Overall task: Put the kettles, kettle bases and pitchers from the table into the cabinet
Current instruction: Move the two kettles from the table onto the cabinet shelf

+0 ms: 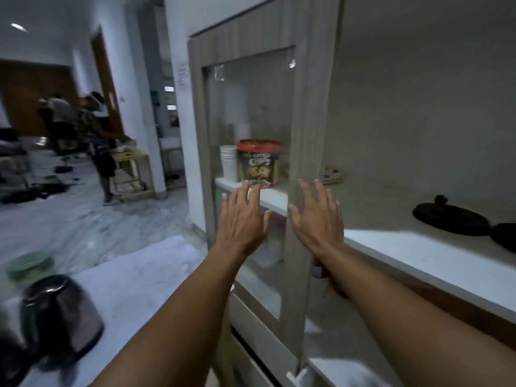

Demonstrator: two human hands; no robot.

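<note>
A tall cabinet with a wood-framed glass door (298,135) stands straight ahead. My left hand (242,219) is spread flat in front of the glass pane, holding nothing. My right hand (318,216) is spread at the door's right frame, also holding nothing. A steel kettle with a black top (60,317) stands on the white table (145,289) at the lower left. A green round object (29,265), blurred, lies at the table's far left. Two black round kettle bases (451,216) rest on the white shelf (418,263) at the right.
Behind the glass a red-lidded cereal tub (261,163) and a stack of white cups (228,162) sit on an inner shelf. Two people (97,141) stand in the room at the far left near a wooden stand. A small red-and-white item (331,174) sits by the wall.
</note>
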